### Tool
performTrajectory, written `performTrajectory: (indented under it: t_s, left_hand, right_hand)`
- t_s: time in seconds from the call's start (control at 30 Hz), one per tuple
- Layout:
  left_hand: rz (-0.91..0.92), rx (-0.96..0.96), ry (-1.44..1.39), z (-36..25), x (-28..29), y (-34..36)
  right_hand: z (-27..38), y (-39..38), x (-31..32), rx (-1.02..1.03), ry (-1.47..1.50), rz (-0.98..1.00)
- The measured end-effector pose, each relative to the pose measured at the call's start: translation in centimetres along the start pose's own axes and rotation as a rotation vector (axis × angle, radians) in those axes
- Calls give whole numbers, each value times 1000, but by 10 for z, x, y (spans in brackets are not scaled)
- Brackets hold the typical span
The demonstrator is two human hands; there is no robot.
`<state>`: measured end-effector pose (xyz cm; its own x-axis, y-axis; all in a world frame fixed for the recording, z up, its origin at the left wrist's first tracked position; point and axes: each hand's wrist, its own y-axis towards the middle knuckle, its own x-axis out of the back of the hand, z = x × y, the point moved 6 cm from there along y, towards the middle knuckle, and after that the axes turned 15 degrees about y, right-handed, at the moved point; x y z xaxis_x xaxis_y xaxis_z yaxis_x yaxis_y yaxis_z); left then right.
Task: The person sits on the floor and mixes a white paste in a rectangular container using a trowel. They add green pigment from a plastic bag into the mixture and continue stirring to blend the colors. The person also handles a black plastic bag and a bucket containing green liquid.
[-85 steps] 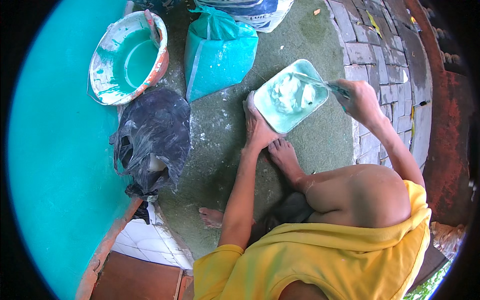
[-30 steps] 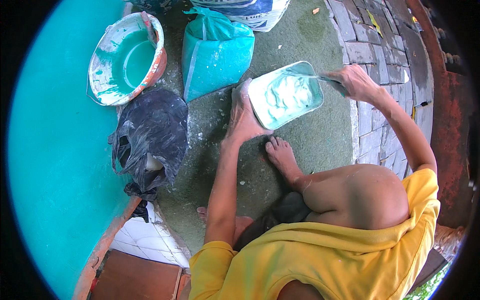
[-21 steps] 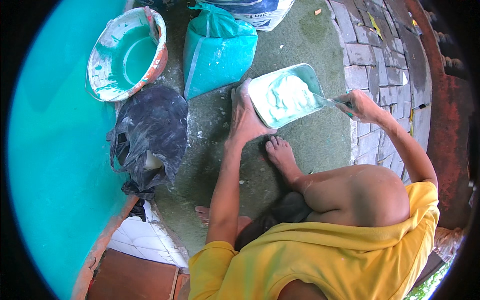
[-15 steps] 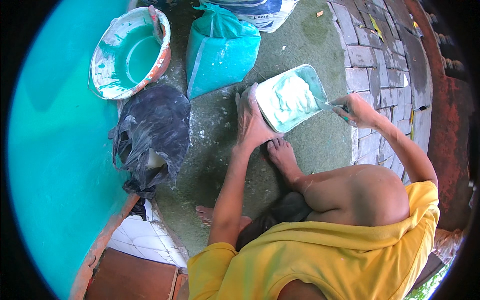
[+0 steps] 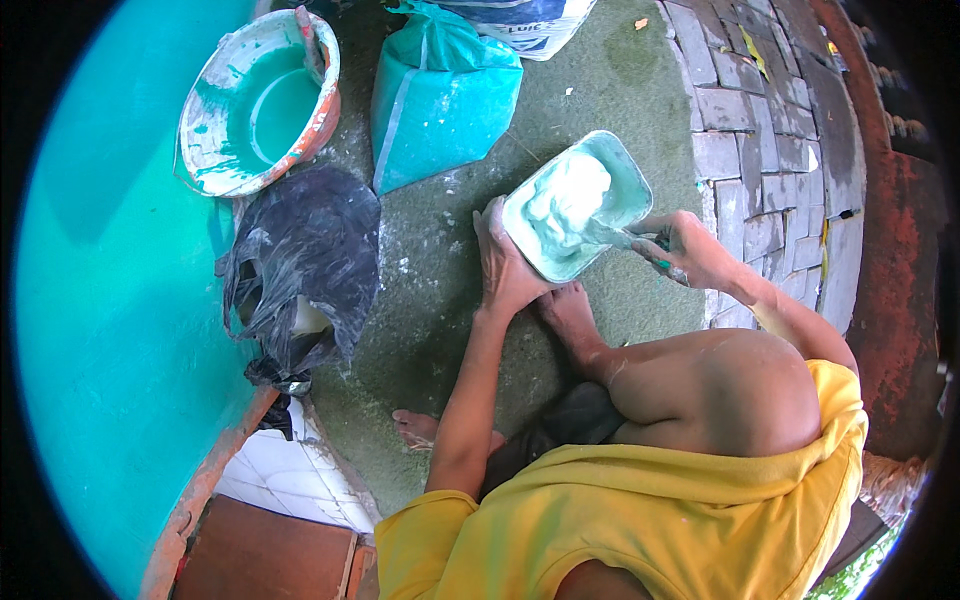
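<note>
Pale green and rectangular with rounded corners, a plastic tub (image 5: 630,180) of thick white paste (image 5: 568,195) is held over the floor before me. My left hand (image 5: 508,262) is closed around its near left side, thumb up along the edge. My right hand (image 5: 690,250) grips a putty knife (image 5: 612,236) from the right. Its blade is partly sunk in the paste at the tub's near right side; my fingers cover most of its handle. Green smears mark my right fingers.
An orange bucket (image 5: 325,128) with green paint and a brush-like handle stands at the far left. Beside it are a turquoise sack (image 5: 440,115), a black plastic bag (image 5: 310,240) and a white sack (image 5: 540,30). A turquoise wall (image 5: 110,300) bounds the left; grey paving (image 5: 735,110) lies right.
My right hand has moved left and slightly down, taking the blade deeper into the tub. The paste now lies heaped more toward the far left, and the tub has tilted a little.
</note>
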<state>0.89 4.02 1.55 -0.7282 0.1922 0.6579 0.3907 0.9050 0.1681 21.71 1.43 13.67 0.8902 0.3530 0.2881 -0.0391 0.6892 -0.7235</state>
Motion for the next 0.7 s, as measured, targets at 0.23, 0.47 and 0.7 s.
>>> performTrajectory:
  t_s: [0.23,0.47,0.7]
  left_hand:
    - [55,42,-61,11,-5,-8]
    - [76,54,-83,16,-2,-5]
    - [123,70,-55,18,11,0]
  right_hand:
    - [30,16,-11,169,-131,-4]
    - [6,33,7,287,-362,-149]
    - [22,-9,28,401,-561,-345]
